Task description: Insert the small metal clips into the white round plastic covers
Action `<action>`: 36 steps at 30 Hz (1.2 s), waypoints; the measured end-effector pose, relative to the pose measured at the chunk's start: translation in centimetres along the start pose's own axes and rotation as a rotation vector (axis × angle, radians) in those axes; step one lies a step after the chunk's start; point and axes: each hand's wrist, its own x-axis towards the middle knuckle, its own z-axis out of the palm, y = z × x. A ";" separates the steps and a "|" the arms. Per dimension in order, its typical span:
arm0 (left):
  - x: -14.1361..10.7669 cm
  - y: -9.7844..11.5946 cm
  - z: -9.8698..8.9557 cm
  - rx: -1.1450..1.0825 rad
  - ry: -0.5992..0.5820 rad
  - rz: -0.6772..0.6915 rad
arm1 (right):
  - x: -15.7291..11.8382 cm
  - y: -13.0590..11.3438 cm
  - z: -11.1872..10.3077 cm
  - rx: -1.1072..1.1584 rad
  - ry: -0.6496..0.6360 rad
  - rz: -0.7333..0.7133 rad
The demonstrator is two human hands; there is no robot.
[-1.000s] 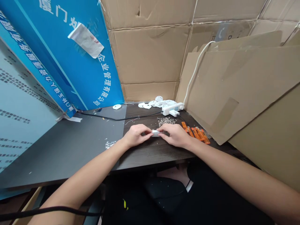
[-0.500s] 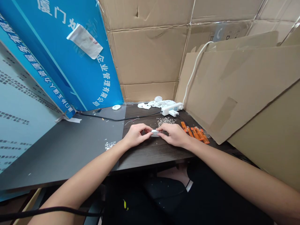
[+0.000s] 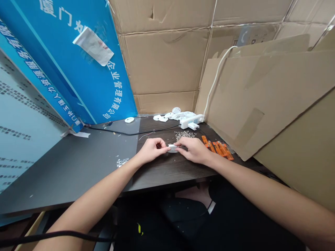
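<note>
Between my hands, just above the dark wooden tabletop, is a small white round disc (image 3: 172,150). My left hand (image 3: 152,150) is closed at its left edge, the thumb tip against it and the index finger curled. On the opposite edge, my right hand (image 3: 194,150) pinches the disc between thumb and fingers. Details on its face are too small to make out. Right behind the hands lies a heap of tiny shiny metal parts (image 3: 185,134). Several orange strips (image 3: 221,149) are spread to the right of my right hand.
A white power strip (image 3: 192,121) with a plugged-in adapter stands at the back, beside a pile of white round pieces (image 3: 180,114). One more white disc (image 3: 129,120) lies further left. Small silvery bits (image 3: 122,162) are near my left forearm. Cardboard panels (image 3: 261,94) wall the desk.
My left index finger has drawn back slightly from the disc, while the thumb stays at its edge. My right hand keeps its pinch with hardly any movement.
</note>
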 end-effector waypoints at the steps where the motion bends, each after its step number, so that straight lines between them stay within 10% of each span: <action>1: 0.0 0.0 -0.1 0.016 0.004 0.012 | 0.0 0.0 0.0 0.005 0.001 0.002; 36: -0.3 -0.2 0.0 0.389 0.107 0.543 | -0.1 -0.5 -0.5 -0.017 -0.034 -0.026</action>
